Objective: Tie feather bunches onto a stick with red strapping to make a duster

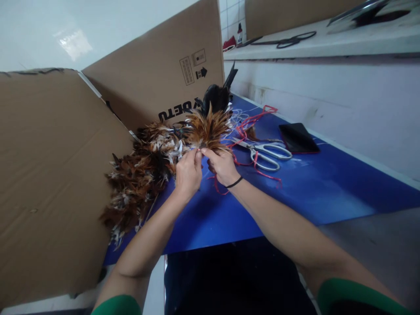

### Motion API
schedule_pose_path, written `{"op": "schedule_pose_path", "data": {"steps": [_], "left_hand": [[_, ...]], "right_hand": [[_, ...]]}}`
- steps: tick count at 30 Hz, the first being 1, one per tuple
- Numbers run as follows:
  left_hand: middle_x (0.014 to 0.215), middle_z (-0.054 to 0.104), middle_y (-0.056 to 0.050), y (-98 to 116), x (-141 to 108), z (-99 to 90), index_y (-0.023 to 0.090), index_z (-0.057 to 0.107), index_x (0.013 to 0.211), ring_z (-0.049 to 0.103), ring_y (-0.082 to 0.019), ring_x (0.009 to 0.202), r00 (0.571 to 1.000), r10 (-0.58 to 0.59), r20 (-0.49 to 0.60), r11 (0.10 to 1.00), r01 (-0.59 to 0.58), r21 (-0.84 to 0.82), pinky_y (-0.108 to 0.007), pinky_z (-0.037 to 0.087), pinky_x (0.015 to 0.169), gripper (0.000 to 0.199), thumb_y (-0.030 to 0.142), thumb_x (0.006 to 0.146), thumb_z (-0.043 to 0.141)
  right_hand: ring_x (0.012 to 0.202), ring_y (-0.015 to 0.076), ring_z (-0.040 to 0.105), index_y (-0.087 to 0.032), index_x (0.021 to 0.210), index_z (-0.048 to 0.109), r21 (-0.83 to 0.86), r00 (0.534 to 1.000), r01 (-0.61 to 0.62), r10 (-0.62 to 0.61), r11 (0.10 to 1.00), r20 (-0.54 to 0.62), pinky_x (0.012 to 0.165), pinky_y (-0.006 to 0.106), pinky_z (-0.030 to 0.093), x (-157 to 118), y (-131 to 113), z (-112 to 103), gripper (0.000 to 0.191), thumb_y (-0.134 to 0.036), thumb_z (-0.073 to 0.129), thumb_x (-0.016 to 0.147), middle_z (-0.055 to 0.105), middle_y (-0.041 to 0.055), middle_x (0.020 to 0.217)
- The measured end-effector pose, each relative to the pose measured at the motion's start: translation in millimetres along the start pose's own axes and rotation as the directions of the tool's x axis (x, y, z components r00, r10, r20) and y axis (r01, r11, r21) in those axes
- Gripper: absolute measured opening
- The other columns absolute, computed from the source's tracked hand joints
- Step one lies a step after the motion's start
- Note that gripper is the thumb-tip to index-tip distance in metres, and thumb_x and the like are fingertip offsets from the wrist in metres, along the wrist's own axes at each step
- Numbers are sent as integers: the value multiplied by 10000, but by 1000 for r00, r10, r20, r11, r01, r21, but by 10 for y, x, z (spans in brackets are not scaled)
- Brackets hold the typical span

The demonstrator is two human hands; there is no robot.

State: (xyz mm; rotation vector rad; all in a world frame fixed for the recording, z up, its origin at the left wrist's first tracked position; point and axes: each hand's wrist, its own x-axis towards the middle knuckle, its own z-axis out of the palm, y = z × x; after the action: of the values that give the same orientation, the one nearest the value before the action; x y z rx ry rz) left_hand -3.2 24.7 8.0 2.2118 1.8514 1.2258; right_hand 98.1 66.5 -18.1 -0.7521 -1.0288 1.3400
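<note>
Both hands meet over the blue tabletop (210,223), at the base of a bunch of orange-brown feathers (208,129). My left hand (189,172) is closed, its thumb and fingers pinched at the quill end. My right hand (223,166), with a black band at the wrist, also pinches there, thumb against fingers. The bunch fans out away from me, and dark feathers (216,97) stand behind it. To the left lies a large pile of brown, white and black feathers (138,186).
Right of my hands lie scissors (267,155), red string (243,131) and a black flat device (299,138). Cardboard panels (157,65) rise behind and at the left. A white ledge (328,46) at the back right holds dark scissors (295,40) and a small bottle (239,34).
</note>
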Motion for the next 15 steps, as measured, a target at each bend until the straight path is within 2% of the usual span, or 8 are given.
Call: {"op": "schedule_pose_path", "data": {"steps": [2, 4, 6, 8, 11, 13, 15], "left_hand": [[857, 665, -58, 7, 50, -44, 163, 576, 983, 639, -135, 643, 991, -118, 55, 959, 128, -254, -249, 517, 585, 225, 348, 931, 459], [842, 638, -35, 16, 116, -85, 162, 543, 930, 613, -111, 562, 961, -229, 157, 837, 277, -472, -225, 487, 483, 190, 347, 885, 534], [793, 607, -20, 27, 190, -132, 152, 522, 877, 587, -94, 525, 912, -292, 287, 700, 408, -586, -199, 444, 429, 194, 330, 844, 592], [739, 570, -7, 33, 263, -183, 140, 525, 844, 551, -72, 502, 853, -288, 436, 594, 516, -617, -169, 373, 388, 208, 319, 816, 626], [717, 537, -5, 17, 344, -239, 131, 538, 811, 496, -49, 478, 754, -201, 625, 486, 631, -604, -154, 268, 352, 219, 331, 807, 627], [722, 538, -11, -5, 369, -254, 131, 538, 808, 473, -46, 462, 704, -168, 690, 439, 680, -587, -154, 220, 345, 217, 335, 808, 614], [699, 537, -11, -26, 366, -255, 133, 535, 801, 450, -45, 443, 696, -170, 698, 441, 687, -578, -152, 190, 345, 214, 335, 814, 604]], "right_hand": [[372, 57, 270, -218, 535, 426, 75, 1000, -26, 26, 997, -5, 380, 235, 212, -19, -22, 9, 385, -472, 694, 642, 312, -99, 392], [362, 50, 246, -220, 521, 404, 112, 999, -35, 35, 993, 2, 371, 236, 192, -25, -25, 16, 408, -468, 710, 628, 295, -103, 385], [364, 49, 248, -220, 516, 401, 120, 1000, -22, 20, 992, 15, 370, 235, 187, -22, -17, 17, 417, -469, 719, 621, 295, -101, 386], [369, 49, 250, -216, 519, 416, 109, 1000, -6, 3, 994, 25, 373, 235, 184, -14, -9, 13, 415, -481, 720, 621, 299, -98, 389], [374, 50, 250, -211, 521, 441, 75, 1000, 5, -7, 997, 22, 377, 237, 183, -3, -7, 4, 417, -512, 710, 626, 299, -94, 392], [376, 50, 252, -208, 517, 451, 50, 1000, 9, -10, 999, 22, 380, 238, 185, 1, -4, -5, 426, -530, 707, 629, 293, -93, 391], [375, 52, 248, -205, 521, 467, 30, 999, 7, -8, 1000, 36, 381, 239, 185, 5, 9, -16, 431, -546, 705, 633, 290, -94, 390]]}}
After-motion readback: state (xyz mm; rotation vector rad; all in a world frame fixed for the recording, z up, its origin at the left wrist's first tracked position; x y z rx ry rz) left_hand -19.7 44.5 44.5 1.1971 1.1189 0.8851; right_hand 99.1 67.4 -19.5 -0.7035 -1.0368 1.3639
